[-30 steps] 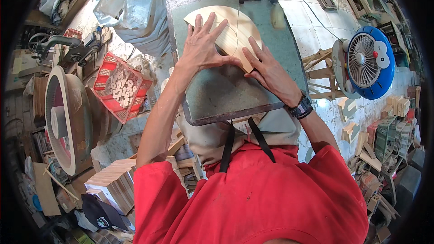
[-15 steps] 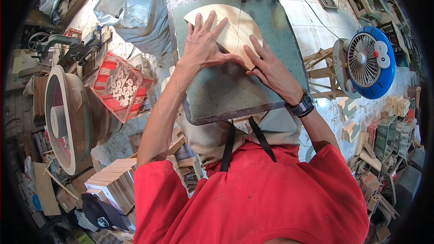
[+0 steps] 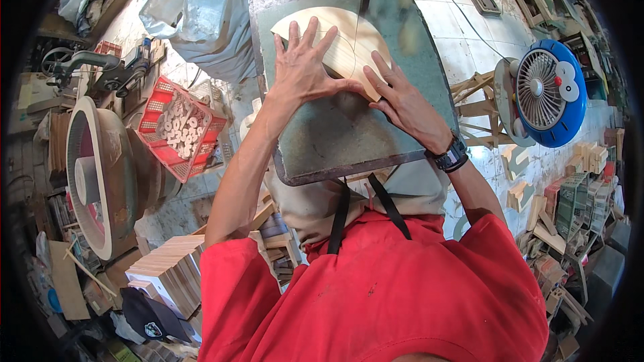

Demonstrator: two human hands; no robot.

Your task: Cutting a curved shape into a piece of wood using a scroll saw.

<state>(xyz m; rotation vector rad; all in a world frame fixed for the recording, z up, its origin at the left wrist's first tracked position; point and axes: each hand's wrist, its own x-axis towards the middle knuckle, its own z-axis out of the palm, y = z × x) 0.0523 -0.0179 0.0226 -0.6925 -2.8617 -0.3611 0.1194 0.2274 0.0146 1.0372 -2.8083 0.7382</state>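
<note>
A pale, round-edged wooden board (image 3: 349, 33) lies flat on a grey-green metal machine table (image 3: 342, 137) with a dark rim. A curved line runs across the board, up to a thin upright blade (image 3: 357, 20) at the table's far side. My left hand (image 3: 305, 60) presses on the board's left part with its fingers spread. On the board's right edge rests my right hand (image 3: 399, 97), fingers stretched out and flat, a watch on that wrist. Both thumbs point toward each other at the near edge of the board. Part of the board is hidden under my hands.
Left of the table stands a red plastic crate (image 3: 182, 127) of small pale wooden pieces. A large wheel (image 3: 94, 177) is beyond it. Stacked wooden boards (image 3: 168, 271) sit at lower left. A blue fan (image 3: 547, 90) stands at the right, near wooden pieces (image 3: 520, 194) on the floor.
The board has turned and shifted very slightly under my hands. My left hand has moved a little with it, and my right hand has barely changed place.
</note>
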